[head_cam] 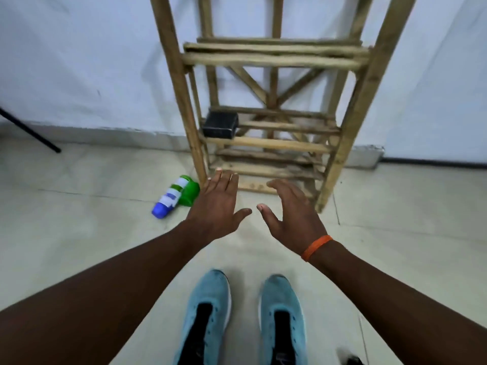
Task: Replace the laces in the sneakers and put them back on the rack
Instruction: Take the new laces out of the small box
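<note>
Two light-blue sneakers (pixel 242 320) without laces stand side by side on the floor (pixel 79 246) before the wooden rack (pixel 266 59), both empty hands, left (pixel 216 206) and right (pixel 292 217), spread open above them toward the rack's base.

Sneakers (pixel 245 317) on the floor (pixel 79 233) before the rack (pixel 274 59); bottle (pixel 175 197) left.

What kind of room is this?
Probably a plain indoor room or hallway corner at home: a tiled floor, a bare white wall, and a wooden shoe rack standing against it, with blue sneakers in front.
</note>
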